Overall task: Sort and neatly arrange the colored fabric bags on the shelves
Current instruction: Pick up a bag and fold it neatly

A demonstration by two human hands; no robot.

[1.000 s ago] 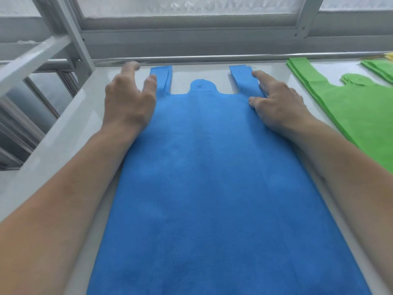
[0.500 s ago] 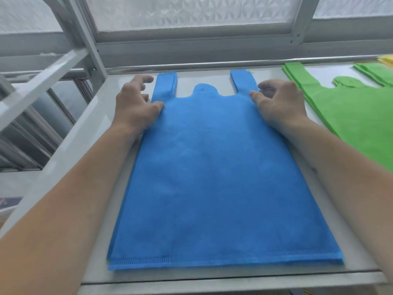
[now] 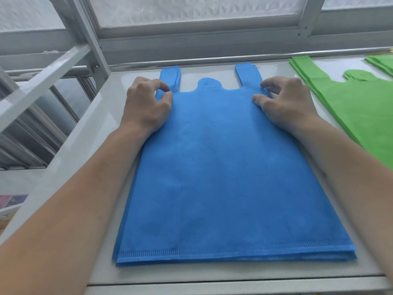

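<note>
The blue bag stack lies flat at the shelf's centre; the left hand pinches its 11 o'clock handle base, the right hand pinches the 1 o'clock one; green bags lie at 2 o'clock

A stockroom or small packing space, judging by its fittings: a grey-painted metal rack with angled steel uprights and a smooth pale shelf stands against a frosted, patterned window in a grey frame. Identical non-woven vest-style carrier bags lie flat in colour-sorted piles, a blue stack beside a green stack, the way bulk stock is laid out rather than household items. Further rack rails show to the left, and a person's bare forearms reach over the shelf
</note>
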